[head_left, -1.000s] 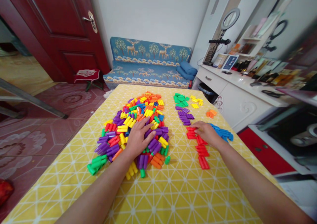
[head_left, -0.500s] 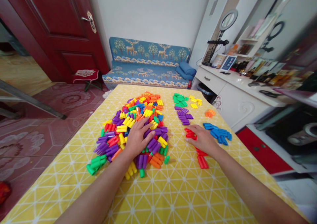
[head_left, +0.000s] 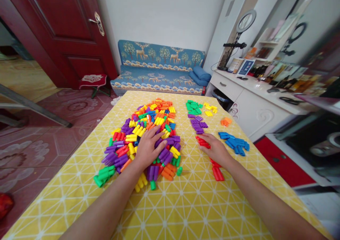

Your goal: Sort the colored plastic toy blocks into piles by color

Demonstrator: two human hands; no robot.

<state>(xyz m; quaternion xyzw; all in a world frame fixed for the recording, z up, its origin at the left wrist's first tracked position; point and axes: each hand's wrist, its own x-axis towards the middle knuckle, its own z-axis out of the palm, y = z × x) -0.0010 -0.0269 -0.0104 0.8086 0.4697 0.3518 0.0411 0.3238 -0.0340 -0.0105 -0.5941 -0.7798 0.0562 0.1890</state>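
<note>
My left hand (head_left: 148, 146) lies palm down on a large mixed pile of plastic building blocks (head_left: 124, 159), coloured purple, yellow, red, orange, green and blue. Its fingers are spread over the pieces, and what is under the palm is hidden. On the right side of the table, my right hand (head_left: 216, 149) has thumb and fingers around a red block (head_left: 202, 141) at the tabletop. More red blocks (head_left: 217, 173) lie just below that hand, partly covered by it. Purple blocks (head_left: 197, 124) sit beyond it, and blue blocks (head_left: 233, 142) to its right.
Green blocks (head_left: 193, 107), yellow blocks (head_left: 210, 108) and orange blocks (head_left: 226, 121) form separate groups at the far right. A yellow patterned cloth (head_left: 170, 211) covers the table. Behind stand a blue sofa (head_left: 159, 72) and, to the right, a white dresser (head_left: 247, 107).
My right hand has shifted slightly left and away from me, and the red block at its fingertips has moved with it. The left hand has stayed on the pile.
</note>
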